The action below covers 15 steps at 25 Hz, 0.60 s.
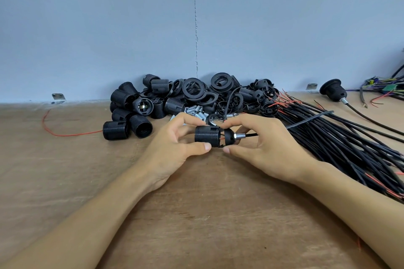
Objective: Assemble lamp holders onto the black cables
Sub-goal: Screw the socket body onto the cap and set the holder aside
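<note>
Above the wooden table (196,214) my left hand (172,148) pinches a black ribbed lamp holder barrel (206,136) between thumb and fingers. My right hand (264,144) grips the holder's black domed cap (228,136), which sits against the barrel's right end with a narrow gap. A silver threaded nipple (238,136) sticks out of the cap, and a black cable (251,135) runs from it under my right fingers toward the right.
A pile of black holder barrels, rings and caps (185,98) lies against the wall, with small silver nipples (196,110) in front. A bundle of black cables (341,140) fans out at right. An assembled holder (333,90) and coloured wires (384,89) lie far right; a red wire (63,133) left.
</note>
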Tool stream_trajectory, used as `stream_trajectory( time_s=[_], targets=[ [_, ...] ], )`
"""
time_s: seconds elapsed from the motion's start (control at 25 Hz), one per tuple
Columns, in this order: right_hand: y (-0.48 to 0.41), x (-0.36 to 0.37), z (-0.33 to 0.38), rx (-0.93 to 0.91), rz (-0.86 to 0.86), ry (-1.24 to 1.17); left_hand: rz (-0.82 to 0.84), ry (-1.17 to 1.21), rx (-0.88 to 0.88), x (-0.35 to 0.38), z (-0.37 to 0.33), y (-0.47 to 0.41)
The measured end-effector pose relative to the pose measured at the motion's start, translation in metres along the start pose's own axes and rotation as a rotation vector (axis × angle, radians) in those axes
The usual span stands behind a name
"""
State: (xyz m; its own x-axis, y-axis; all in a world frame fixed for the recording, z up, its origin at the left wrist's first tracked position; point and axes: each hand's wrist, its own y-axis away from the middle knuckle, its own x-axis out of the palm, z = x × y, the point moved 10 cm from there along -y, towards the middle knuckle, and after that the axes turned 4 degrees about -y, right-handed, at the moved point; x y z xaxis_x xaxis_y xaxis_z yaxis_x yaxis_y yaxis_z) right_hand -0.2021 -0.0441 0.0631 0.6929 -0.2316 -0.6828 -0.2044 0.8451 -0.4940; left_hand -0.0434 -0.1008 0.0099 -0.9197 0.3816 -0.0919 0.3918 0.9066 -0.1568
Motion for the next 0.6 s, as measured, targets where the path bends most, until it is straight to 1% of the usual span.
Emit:
stream_trajectory(
  time_s=[0.2, 0.6],
  targets=[
    [-0.0004, -0.0018, 0.0002, 0.004, -0.009, 0.011, -0.034, 0.095, -0.031, -0.002, 0.0037, -0.0002],
    [-0.001, -0.0059, 0.0012, -0.001, -0.032, 0.006, -0.019, 0.138, -0.047, -0.0003, 0.0037, -0.0009]
  ],
)
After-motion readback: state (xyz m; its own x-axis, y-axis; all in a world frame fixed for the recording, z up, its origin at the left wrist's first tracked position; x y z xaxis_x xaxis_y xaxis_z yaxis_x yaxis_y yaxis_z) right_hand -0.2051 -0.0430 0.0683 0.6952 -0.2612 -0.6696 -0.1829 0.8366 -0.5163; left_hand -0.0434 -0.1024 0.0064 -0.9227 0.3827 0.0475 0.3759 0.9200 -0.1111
